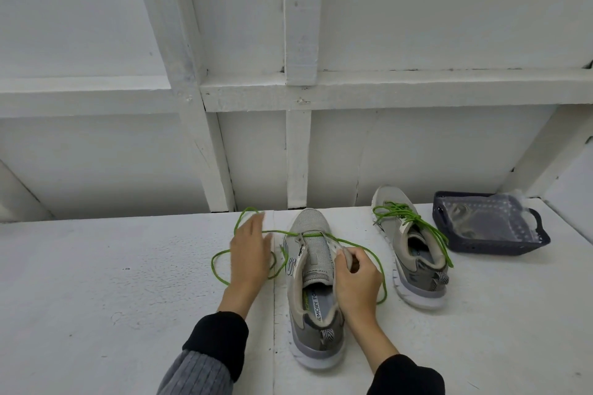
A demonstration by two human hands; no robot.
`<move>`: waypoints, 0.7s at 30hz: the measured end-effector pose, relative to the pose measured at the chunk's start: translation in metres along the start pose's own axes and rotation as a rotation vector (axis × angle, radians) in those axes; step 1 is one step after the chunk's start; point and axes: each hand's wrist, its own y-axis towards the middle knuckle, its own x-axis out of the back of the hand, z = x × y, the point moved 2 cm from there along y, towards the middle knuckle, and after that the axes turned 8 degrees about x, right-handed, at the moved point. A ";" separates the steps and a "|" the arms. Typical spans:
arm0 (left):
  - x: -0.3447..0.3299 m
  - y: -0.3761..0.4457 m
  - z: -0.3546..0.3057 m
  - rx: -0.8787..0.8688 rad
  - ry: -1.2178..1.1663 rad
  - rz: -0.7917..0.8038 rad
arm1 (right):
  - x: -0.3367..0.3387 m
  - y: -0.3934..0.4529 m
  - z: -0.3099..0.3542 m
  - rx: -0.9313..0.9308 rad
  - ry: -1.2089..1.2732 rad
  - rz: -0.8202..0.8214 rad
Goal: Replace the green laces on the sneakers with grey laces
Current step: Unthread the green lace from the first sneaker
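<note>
A grey sneaker (313,269) stands in the middle of the white table (112,298), toe away from me. Its green lace (221,258) is pulled out of most eyelets and still crosses the eyelets nearest the toe. Loose loops of it lie on both sides. My left hand (250,253) hovers over the left loop with straight, blurred fingers. My right hand (356,279) pinches the right eyelet flap of this sneaker. A second grey sneaker (414,253) stands to the right, still fully laced in green (407,218).
A dark blue plastic basket (542,234) holding a clear bag sits at the back right of the table. A white panelled wall (298,138) rises right behind the table's far edge. A seam (273,330) runs down the tabletop beside the near sneaker.
</note>
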 end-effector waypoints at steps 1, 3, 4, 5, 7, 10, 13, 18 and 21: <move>-0.002 0.000 -0.009 -0.095 0.022 0.042 | 0.000 0.000 0.001 0.002 0.002 0.005; -0.008 0.000 -0.022 -0.202 0.071 0.090 | 0.000 -0.001 0.002 0.009 0.005 0.011; -0.010 0.000 -0.025 -0.204 0.062 0.092 | 0.000 -0.001 0.002 0.010 0.007 0.013; -0.010 0.001 -0.025 -0.184 0.025 0.085 | 0.001 -0.001 0.002 0.010 0.009 0.015; -0.010 0.001 -0.023 -0.138 -0.061 0.062 | 0.001 -0.001 0.003 0.014 0.008 0.014; -0.010 -0.002 -0.013 0.017 -0.210 0.025 | 0.001 -0.001 0.002 0.005 -0.003 0.012; -0.002 -0.004 0.011 0.270 -0.255 -0.110 | 0.001 0.000 -0.002 -0.019 0.002 0.004; 0.006 0.001 0.038 0.347 0.000 -0.121 | -0.001 -0.001 -0.003 -0.031 0.019 0.022; 0.001 0.002 0.022 0.142 0.109 -0.056 | -0.001 -0.001 -0.003 -0.031 0.022 0.018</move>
